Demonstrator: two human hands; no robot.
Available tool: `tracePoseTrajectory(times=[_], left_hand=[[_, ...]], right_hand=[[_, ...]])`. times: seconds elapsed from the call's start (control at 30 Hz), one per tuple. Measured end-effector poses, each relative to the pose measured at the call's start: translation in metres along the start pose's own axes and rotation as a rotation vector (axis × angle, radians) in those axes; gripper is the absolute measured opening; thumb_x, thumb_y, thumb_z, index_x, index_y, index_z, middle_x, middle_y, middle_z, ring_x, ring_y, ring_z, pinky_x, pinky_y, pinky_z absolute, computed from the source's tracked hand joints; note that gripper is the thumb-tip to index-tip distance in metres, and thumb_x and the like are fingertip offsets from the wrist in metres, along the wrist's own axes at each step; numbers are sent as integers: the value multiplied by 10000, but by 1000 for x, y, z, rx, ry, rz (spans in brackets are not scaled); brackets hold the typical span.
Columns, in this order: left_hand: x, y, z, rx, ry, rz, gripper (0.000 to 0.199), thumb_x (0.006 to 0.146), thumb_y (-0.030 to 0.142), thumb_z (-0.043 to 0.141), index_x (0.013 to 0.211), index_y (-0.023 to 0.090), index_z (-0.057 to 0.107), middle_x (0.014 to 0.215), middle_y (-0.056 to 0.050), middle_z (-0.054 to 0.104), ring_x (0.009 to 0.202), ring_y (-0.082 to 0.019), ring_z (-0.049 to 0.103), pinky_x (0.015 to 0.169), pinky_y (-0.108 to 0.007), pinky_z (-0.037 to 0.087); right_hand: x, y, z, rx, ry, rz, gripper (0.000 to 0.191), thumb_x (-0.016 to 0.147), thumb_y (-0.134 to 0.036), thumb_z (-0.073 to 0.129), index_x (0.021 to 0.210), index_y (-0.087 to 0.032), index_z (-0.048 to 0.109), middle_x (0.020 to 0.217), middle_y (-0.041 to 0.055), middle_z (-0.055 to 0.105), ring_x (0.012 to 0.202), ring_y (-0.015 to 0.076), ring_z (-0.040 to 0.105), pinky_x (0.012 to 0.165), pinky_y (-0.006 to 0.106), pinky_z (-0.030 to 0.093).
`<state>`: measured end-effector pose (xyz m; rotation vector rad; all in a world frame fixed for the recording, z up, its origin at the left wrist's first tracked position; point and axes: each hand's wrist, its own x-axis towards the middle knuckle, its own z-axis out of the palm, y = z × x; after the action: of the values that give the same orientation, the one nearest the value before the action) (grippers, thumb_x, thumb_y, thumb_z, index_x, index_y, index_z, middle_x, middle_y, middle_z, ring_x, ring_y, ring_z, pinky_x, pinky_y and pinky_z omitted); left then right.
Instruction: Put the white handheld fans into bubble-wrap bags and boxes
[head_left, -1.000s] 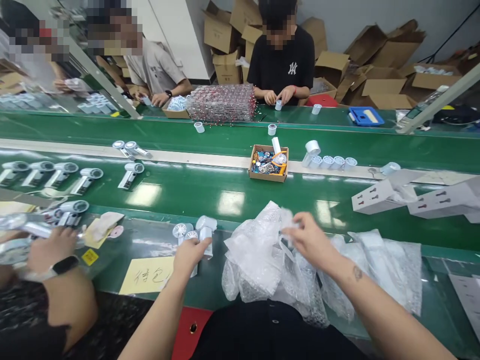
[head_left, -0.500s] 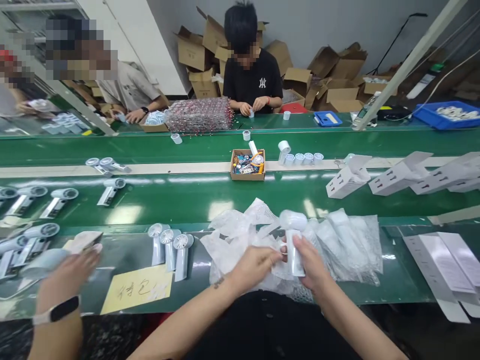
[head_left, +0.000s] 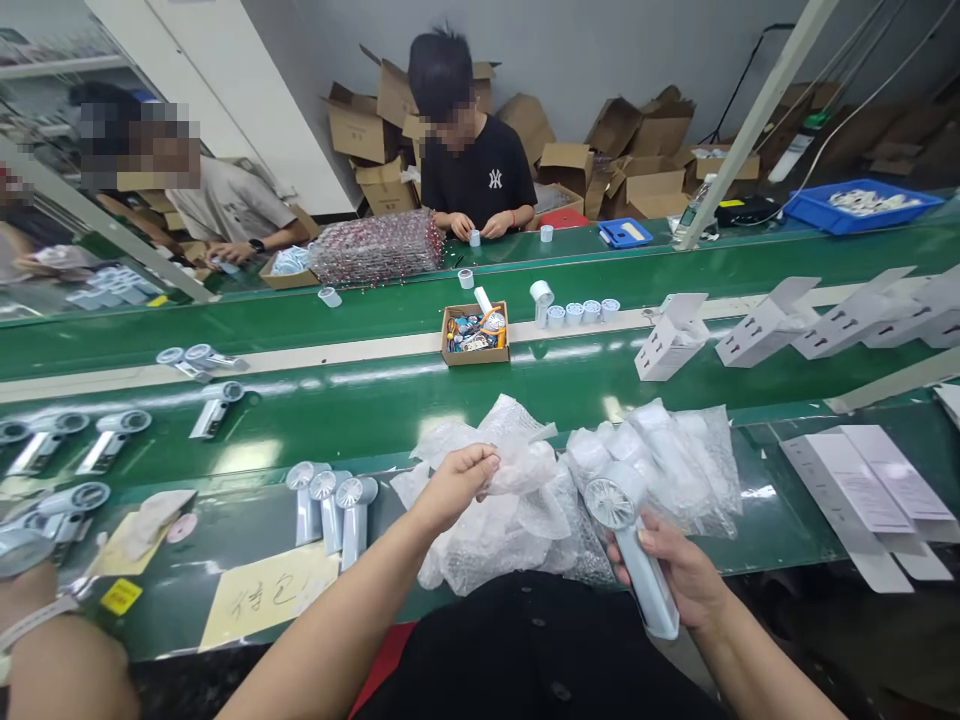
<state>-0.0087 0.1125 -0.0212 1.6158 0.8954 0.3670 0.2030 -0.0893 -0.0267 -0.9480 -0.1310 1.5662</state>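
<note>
My right hand (head_left: 671, 565) is wrapped round the handle of a light blue handheld fan (head_left: 649, 580), its round grille turned up and to the left. My left hand (head_left: 466, 480) pinches the edge of a clear plastic bag (head_left: 525, 465) above a heap of bubble bags (head_left: 487, 545). Several wrapped fans (head_left: 675, 465) lie in bubble bags just beyond the held fan. To the left, three bare fans (head_left: 354, 510) stand side by side, behind a yellow paper (head_left: 266, 598) with handwriting.
White boxes (head_left: 671, 340) stand on the green belt at right; flat boxes (head_left: 862, 480) lie nearer. A parts box (head_left: 475, 335) sits mid-belt. More fans (head_left: 116, 435) are at left, beside a co-worker's arm (head_left: 60, 640). Another person (head_left: 480, 170) works opposite.
My right hand has moved down and right with the fan, now grille up. My left hand has moved away from the fan to a bag. The co-worker's arm at left has drawn back.
</note>
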Motion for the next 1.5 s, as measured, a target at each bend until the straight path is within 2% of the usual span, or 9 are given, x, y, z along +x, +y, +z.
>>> tracePoseTrajectory(times=[0.17, 0.3, 0.4, 0.57, 0.77, 1.03, 1.17, 1.3, 1.5], left_hand=[[-17, 28, 15, 32, 187, 34, 231, 786, 400, 574, 794, 173, 620, 604, 21, 554, 540, -112, 473, 533, -232, 375], [-33, 45, 31, 244, 324, 222, 190, 844, 339, 536, 830, 194, 658, 728, -14, 668, 660, -146, 578, 644, -258, 421], [-40, 45, 32, 157, 229, 251, 222, 873, 355, 517, 827, 197, 667, 761, -19, 669, 698, -152, 583, 661, -258, 429], [-42, 28, 34, -329, 404, 97, 283, 821, 450, 605, 920, 185, 610, 636, 37, 521, 572, -105, 452, 560, -225, 369], [-43, 14, 41, -604, -13, -52, 541, 616, 391, 819, 1010, 189, 508, 833, -5, 607, 716, -124, 536, 638, -233, 397], [-31, 2, 25, 288, 75, 44, 110, 816, 289, 533, 773, 190, 551, 638, 17, 540, 607, -134, 493, 592, -257, 367], [-36, 5, 43, 813, 226, 412, 201, 891, 199, 417, 765, 186, 573, 762, -68, 620, 745, -193, 564, 670, -301, 416], [-51, 6, 61, 928, 68, 757, 280, 920, 172, 375, 730, 175, 581, 739, -81, 622, 728, -200, 559, 654, -303, 434], [-52, 23, 61, 346, -161, 245, 235, 897, 299, 455, 723, 179, 559, 623, 1, 575, 565, -129, 523, 551, -236, 418]], right_hand=[[-1, 4, 21, 49, -239, 14, 375, 597, -349, 858, 872, -180, 667, 768, 47, 709, 632, 154, 674, 538, 224, 518], [2, -1, 50, -106, -423, 90, 621, 595, -302, 866, 1140, -218, 581, 846, 53, 700, 664, 188, 691, 545, 254, 531], [9, -1, 61, -155, -376, 82, 724, 616, -258, 848, 1255, -261, 509, 897, 25, 660, 727, 188, 682, 562, 263, 546], [18, 9, 58, -149, -233, 86, 549, 674, -268, 792, 1176, -216, 574, 959, 38, 627, 740, 174, 660, 550, 254, 541], [15, 15, 58, -163, -107, 99, 752, 640, -251, 809, 1299, -326, 455, 1019, 15, 616, 709, 184, 674, 524, 271, 530], [16, 30, 57, -181, 98, 57, 738, 638, -281, 810, 1279, -267, 444, 871, 11, 643, 680, 206, 683, 504, 283, 524], [18, 36, 57, -147, 177, 47, 692, 650, -288, 803, 1241, -248, 445, 756, -10, 638, 631, 195, 666, 483, 274, 514], [20, 34, 63, -77, 250, 37, 538, 698, -241, 743, 1143, -257, 441, 670, -41, 623, 547, 152, 619, 493, 266, 502], [15, 34, 53, -228, 329, 83, 211, 817, -382, 594, 839, -238, 440, 611, -35, 561, 532, 151, 554, 526, 278, 428]])
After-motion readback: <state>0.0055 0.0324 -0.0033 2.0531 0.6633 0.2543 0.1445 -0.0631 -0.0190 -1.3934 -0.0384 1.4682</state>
